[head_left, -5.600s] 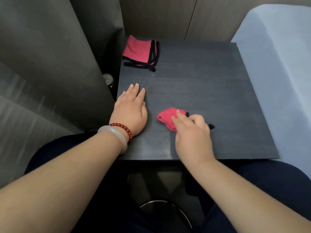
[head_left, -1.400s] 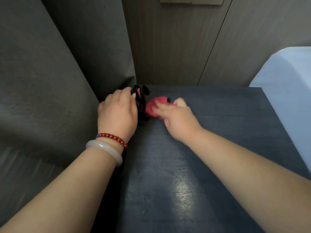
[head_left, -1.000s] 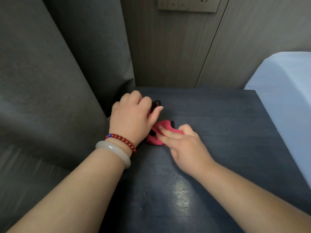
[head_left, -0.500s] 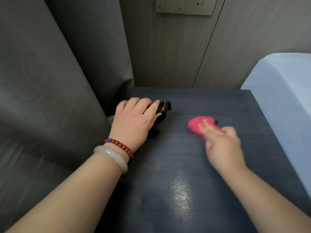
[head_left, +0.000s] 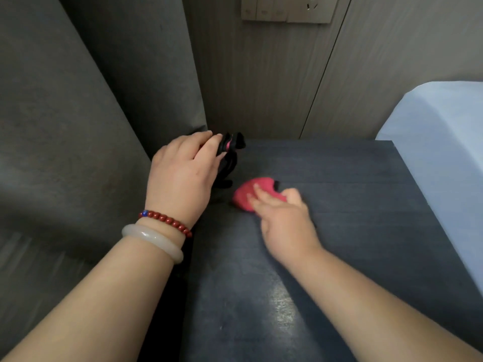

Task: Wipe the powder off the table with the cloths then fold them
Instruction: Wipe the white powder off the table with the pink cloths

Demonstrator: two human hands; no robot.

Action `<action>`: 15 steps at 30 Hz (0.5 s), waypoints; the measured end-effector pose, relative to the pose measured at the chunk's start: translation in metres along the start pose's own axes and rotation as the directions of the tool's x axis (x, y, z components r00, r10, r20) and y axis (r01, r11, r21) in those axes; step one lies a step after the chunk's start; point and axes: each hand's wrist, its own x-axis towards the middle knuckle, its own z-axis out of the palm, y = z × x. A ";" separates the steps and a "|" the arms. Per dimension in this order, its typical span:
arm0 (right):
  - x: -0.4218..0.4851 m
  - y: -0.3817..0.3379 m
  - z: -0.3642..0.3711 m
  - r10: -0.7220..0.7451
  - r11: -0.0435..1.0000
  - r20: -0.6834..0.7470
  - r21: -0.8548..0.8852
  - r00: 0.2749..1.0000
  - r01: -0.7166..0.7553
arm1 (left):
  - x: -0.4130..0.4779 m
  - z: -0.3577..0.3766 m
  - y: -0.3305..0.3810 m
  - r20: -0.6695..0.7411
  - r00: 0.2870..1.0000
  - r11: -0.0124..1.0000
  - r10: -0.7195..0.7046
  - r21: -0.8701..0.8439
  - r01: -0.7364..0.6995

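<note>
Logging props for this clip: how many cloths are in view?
2. A pink cloth lies bunched on the table under the right hand. A black-trimmed cloth is gripped by the left hand at the far left corner, mostly hidden.

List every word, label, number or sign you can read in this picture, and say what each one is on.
No readable text anywhere in this view.
Wall plate: only switches and socket slots, no print visible.
Flat pink cloth, bunched black-edged cloth, table: plain, no label showing.
Bead bracelet and bangle: no markings visible.
</note>
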 end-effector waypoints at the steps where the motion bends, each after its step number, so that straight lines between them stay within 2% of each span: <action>1: -0.015 -0.018 0.000 -0.186 0.982 0.073 0.017 0.980 0.186 | 0.002 0.000 -0.002 0.001 1.000 1.000 -0.003 0.002 0.003; 2: -0.023 -0.019 -0.005 -0.289 0.957 0.122 0.023 0.950 0.288 | 0.002 0.001 -0.003 0.004 1.000 1.000 0.000 0.003 0.000; 3: -0.021 -0.008 -0.015 -0.303 0.953 0.132 0.027 0.944 0.302 | 0.002 0.002 -0.004 0.013 1.000 1.000 0.004 0.006 -0.004; 4: -0.017 0.014 -0.021 -0.223 0.975 0.101 0.005 0.970 0.223 | 0.002 0.002 -0.004 0.028 1.000 1.000 0.005 0.014 -0.005; 5: -0.012 0.037 -0.026 -0.064 0.997 0.023 -0.034 0.998 0.065 | 0.001 0.004 -0.004 0.042 0.999 1.000 0.008 0.024 -0.009; 6: -0.010 0.052 -0.031 0.094 0.994 -0.064 -0.053 0.993 -0.098 | 0.000 0.006 -0.003 0.048 0.999 0.999 0.012 0.031 -0.014; 7: -0.014 0.051 -0.031 0.185 0.981 -0.090 -0.046 0.979 -0.190 | 0.000 0.009 0.000 0.047 0.999 0.999 0.018 0.030 -0.019; 8: -0.025 0.035 -0.028 0.162 0.986 -0.059 -0.024 0.985 -0.164 | 0.001 0.012 0.002 0.046 0.999 0.999 0.026 0.025 -0.027; 10: -0.061 -0.024 -0.024 -0.120 0.993 0.068 -0.004 0.990 0.121 | 0.003 0.021 0.009 0.047 0.998 0.999 0.043 0.016 -0.043; 11: -0.082 -0.048 -0.025 -0.255 0.967 0.122 0.019 0.959 0.255 | 0.005 0.024 0.011 0.047 0.998 0.998 0.052 0.015 -0.053; 12: -0.098 -0.057 -0.028 -0.323 0.946 0.143 0.038 0.935 0.321 | 0.007 0.028 0.013 0.053 0.996 0.998 0.065 0.015 -0.066; 13: -0.103 -0.052 -0.034 -0.325 0.946 0.148 0.058 0.934 0.320 | 0.011 0.031 0.014 0.066 0.994 0.996 0.082 0.015 -0.084; 15: -0.102 -0.013 -0.043 -0.169 0.985 0.077 0.055 0.983 0.165 | 0.022 0.035 0.015 0.104 0.987 0.992 0.121 0.013 -0.123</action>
